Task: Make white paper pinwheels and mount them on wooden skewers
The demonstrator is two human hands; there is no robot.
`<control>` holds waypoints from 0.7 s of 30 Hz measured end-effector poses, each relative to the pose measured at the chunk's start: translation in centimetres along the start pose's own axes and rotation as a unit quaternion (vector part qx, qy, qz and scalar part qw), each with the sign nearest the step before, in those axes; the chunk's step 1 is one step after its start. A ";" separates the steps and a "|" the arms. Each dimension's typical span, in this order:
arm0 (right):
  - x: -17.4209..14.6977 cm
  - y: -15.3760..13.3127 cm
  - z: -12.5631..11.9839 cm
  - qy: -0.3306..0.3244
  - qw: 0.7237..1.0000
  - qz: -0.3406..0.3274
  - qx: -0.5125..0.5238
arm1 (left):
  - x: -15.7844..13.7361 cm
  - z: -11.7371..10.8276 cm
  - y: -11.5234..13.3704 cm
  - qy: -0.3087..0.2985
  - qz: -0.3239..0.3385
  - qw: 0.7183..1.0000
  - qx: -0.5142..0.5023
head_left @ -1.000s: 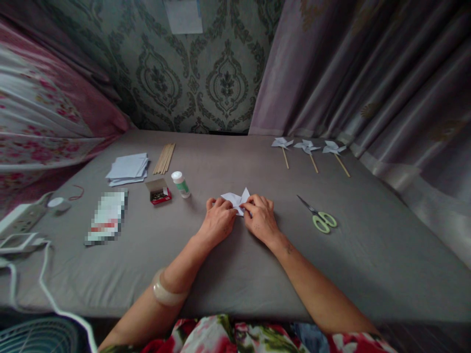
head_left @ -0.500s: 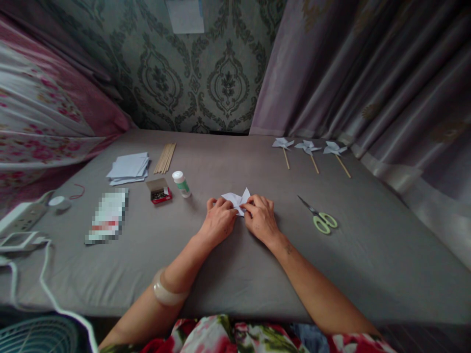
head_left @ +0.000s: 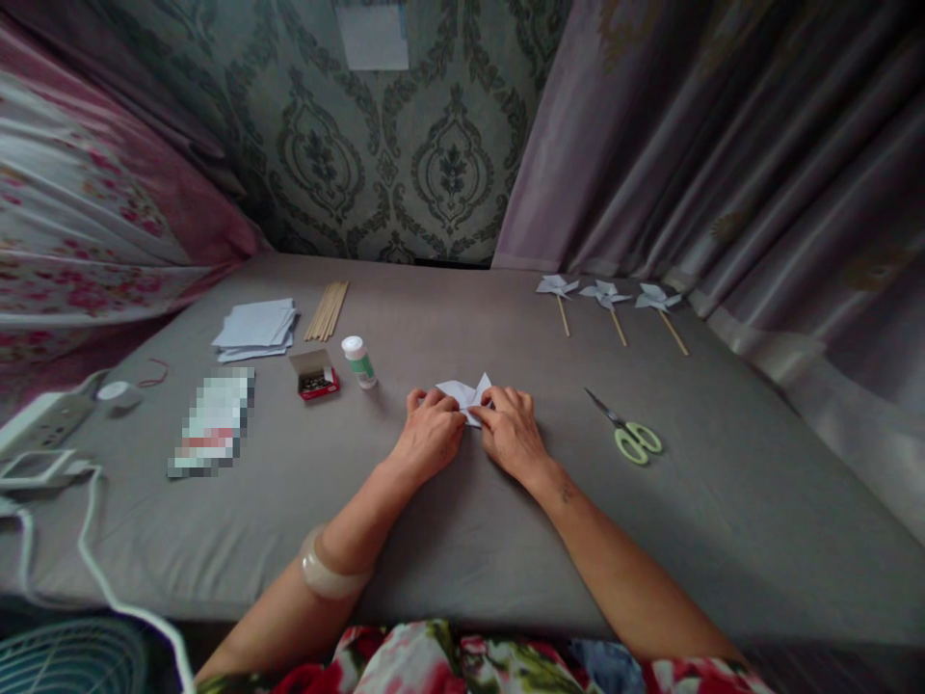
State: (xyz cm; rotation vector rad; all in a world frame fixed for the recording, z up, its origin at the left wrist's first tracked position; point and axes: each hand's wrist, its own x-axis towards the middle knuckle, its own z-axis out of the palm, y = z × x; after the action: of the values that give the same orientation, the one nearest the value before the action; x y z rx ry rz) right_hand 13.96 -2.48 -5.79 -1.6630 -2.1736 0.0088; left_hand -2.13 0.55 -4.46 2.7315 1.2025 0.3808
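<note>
A white paper pinwheel (head_left: 462, 393) without a stick lies on the grey cloth in front of me, its pointed blades spread toward the far side. My left hand (head_left: 432, 426) is closed on its left part, fingers bent and pressing near the centre. From the other side my right hand (head_left: 512, 424) grips it too, thumb and forefinger close to the middle. Both hands cover the pinwheel's near and side parts. Off to the right lie scissors (head_left: 625, 429) with pale green handles, blades slightly apart.
Three pinwheels on sticks (head_left: 605, 296) lie at the back right. At left are stacked paper (head_left: 256, 328), wooden sticks (head_left: 328, 310), an open red box of small pins (head_left: 316, 378), a white-capped glue bottle (head_left: 359, 362), a blurred packet (head_left: 213, 422) and a power strip (head_left: 54, 419).
My right fingers have shifted slightly at the pinwheel's centre. Both hands keep hold of it in the same place, and the view has tilted a little.
</note>
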 end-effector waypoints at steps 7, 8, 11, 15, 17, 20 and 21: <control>1.5 0.4 -1.1 -0.078 0.996 -0.028 -0.014 | 0.4 -0.9 -0.6 0.093 -0.131 0.984 -0.077; 1.8 0.5 -1.2 -0.090 0.995 -0.029 -0.013 | 0.5 -1.0 -0.7 0.106 -0.151 0.979 -0.083; 2.6 0.8 -1.3 -0.113 0.993 -0.035 -0.010 | 0.4 -1.2 -0.7 0.121 -0.189 0.969 -0.099; 3.0 0.9 -1.0 -0.104 0.992 -0.065 -0.027 | 0.4 -1.4 -0.7 0.111 -0.209 0.966 -0.104; 3.1 0.9 -0.8 -0.102 0.992 -0.067 -0.028 | 0.4 -1.4 -0.8 0.109 -0.209 0.966 -0.101; 3.3 0.9 -1.0 -0.116 0.991 -0.057 -0.021 | 0.4 -1.4 -0.9 0.106 -0.208 0.968 -0.093; 3.5 0.9 -1.1 -0.123 0.991 -0.056 -0.020 | 0.4 -1.4 -1.0 0.104 -0.210 0.968 -0.090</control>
State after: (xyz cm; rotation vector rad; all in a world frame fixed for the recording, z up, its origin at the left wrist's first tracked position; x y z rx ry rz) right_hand 14.44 0.77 -3.93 -1.6319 -2.4618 0.1465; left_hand -2.95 1.52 -3.27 2.2495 1.6600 0.6912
